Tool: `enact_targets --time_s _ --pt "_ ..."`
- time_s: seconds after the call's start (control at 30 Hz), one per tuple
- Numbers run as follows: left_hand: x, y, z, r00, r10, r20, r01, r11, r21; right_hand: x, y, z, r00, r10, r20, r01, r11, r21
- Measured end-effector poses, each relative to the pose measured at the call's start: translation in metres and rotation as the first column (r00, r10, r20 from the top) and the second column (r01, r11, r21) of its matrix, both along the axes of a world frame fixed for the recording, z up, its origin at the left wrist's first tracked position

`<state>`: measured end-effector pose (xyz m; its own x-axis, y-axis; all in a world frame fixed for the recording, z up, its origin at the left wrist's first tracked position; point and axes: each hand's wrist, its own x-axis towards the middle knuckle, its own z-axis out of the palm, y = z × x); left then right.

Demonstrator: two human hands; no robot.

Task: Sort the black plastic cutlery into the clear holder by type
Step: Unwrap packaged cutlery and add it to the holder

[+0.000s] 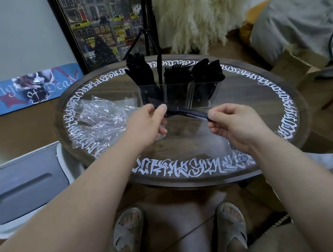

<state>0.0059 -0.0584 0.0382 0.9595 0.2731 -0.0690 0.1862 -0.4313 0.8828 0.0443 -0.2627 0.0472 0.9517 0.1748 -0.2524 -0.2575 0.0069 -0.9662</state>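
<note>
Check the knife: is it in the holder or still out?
Out. Both hands, left and right, pinch the knife level in front of the holder.

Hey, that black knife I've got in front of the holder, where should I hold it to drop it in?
Judging by its pose, grip the knife at the handle end, where your right hand already pinches it, coming from the right. It lies roughly level, blade tip pointing left past your left hand. Holding the thin handle lets you swing it upright over the holder.
</note>
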Motion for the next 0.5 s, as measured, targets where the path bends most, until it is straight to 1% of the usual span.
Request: enact_targets --time_s 0.07,0.13,0.2,0.27,0.33,0.37,0.43,0.5 --pt "0.004 -0.004 0.002 0.997 0.066 0.034 -0.060 0.985 -0.162 -0.003 0.000 0.001 0.992 0.126 0.031 -0.120 0.984 -0.134" --pt "0.007 -0.006 0.003 0.993 0.107 0.039 -0.095 0.967 -0.234 -0.006 0.000 -0.001 0.962 0.258 0.087 -0.216 0.919 -0.330" --pt "0.009 -0.008 0.002 0.994 0.105 0.028 -0.096 0.971 -0.220 -0.008 0.003 -0.004 0.917 0.372 0.142 -0.246 0.810 -0.533" --pt "0.010 -0.009 0.002 0.997 0.068 0.033 -0.063 0.989 -0.132 -0.007 0.005 -0.007 0.879 0.450 0.160 -0.242 0.710 -0.661" --pt "0.010 -0.012 0.003 0.998 0.026 0.064 -0.025 0.999 -0.021 -0.005 0.008 -0.009 0.857 0.491 0.156 -0.256 0.668 -0.698" --pt "0.009 -0.014 0.002 0.997 0.004 0.081 -0.006 1.000 0.025 -0.004 0.010 -0.010 0.850 0.499 0.168 -0.259 0.675 -0.691" --pt "0.008 -0.019 0.001 0.992 -0.045 0.115 0.032 0.993 0.114 -0.004 0.018 -0.010 0.841 0.481 0.247 -0.224 0.726 -0.650" --pt "0.006 -0.024 0.001 0.986 -0.097 0.134 0.073 0.982 0.176 -0.004 0.026 -0.010 0.837 0.424 0.347 -0.164 0.797 -0.581"
